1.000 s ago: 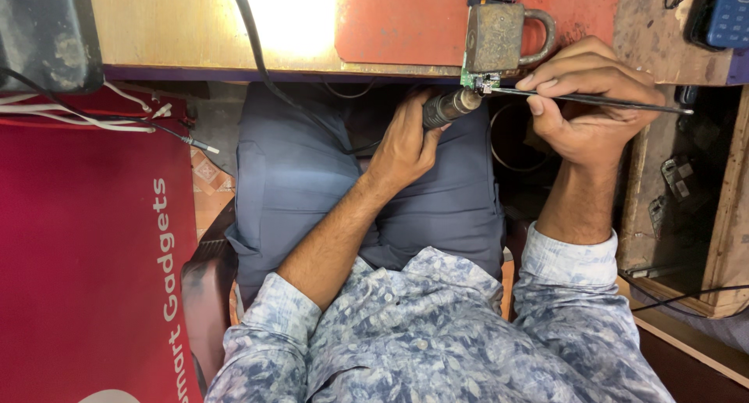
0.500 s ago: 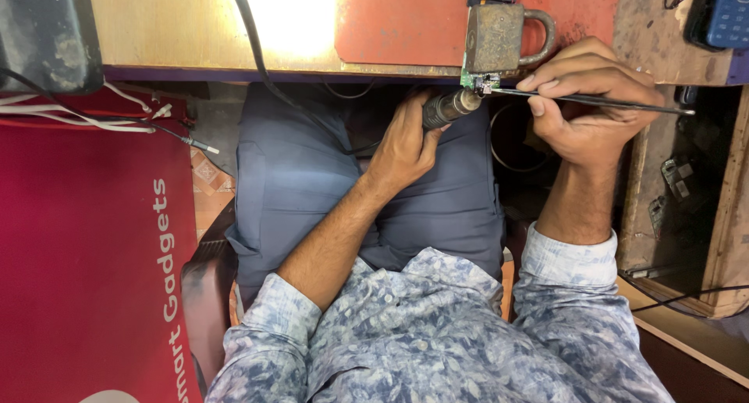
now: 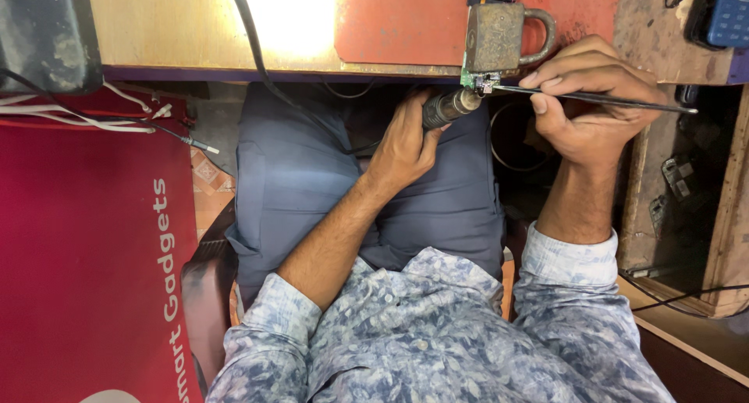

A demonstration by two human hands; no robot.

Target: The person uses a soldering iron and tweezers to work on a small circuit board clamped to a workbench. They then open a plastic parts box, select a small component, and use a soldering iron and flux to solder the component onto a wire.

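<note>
Sitting at the wooden counter, a person works on something tiny at its front edge. An orange mat lies on top, and a heavy old padlock rests there, pressing down a small green circuit board that sticks out over the edge. The lock looks hard and heavy, so it likely keeps the board from sliding. The left hand has its grip wrapped tight round the dark handle of a hot tool, whose tip touches the board. Hold that tool by the handle, never the metal end. The right hand pinches thin tweezers near their middle, points at the board. The board looks thin, light and easy to break.
</note>
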